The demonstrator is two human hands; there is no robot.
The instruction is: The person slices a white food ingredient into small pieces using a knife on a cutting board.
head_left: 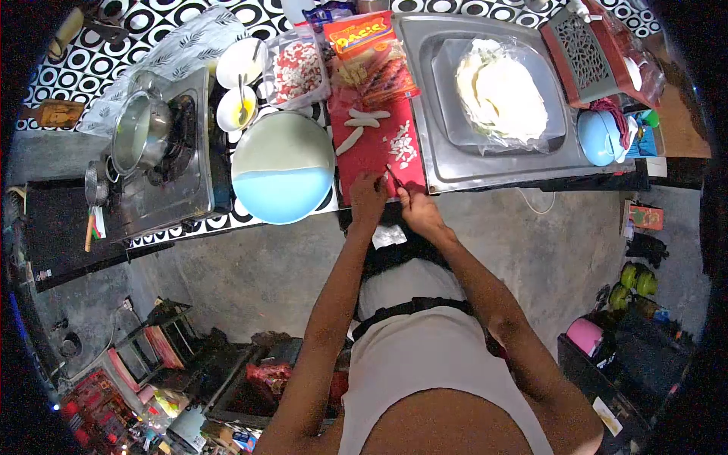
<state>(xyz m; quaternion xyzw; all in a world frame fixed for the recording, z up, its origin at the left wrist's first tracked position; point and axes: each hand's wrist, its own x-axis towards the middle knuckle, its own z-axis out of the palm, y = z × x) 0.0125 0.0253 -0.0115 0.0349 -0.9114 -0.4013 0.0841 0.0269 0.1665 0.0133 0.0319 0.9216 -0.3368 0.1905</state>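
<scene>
My right hand point(422, 212) is closed around the handle of a small knife point(393, 176), its dark blade pointing up and left over a red cutting board point(364, 168). Close beside it, my left hand point(368, 199) has its fingers bent down on the board's near end, pinching what looks like a white food stick, mostly hidden by the fingers. Several whole white food sticks point(349, 142) lie farther up the board. Right of them is a loose pile of small white diced pieces point(403, 145).
Plastic food packages point(368, 53) cover the board's far end. A clear tub point(297, 72) holds red and white diced pieces. Left are a large round plate point(280, 144), bowls point(236, 110) and a pot point(142, 133) on a stove. Right, a bagged pale stack point(500, 95) sits on a metal sink top point(455, 178).
</scene>
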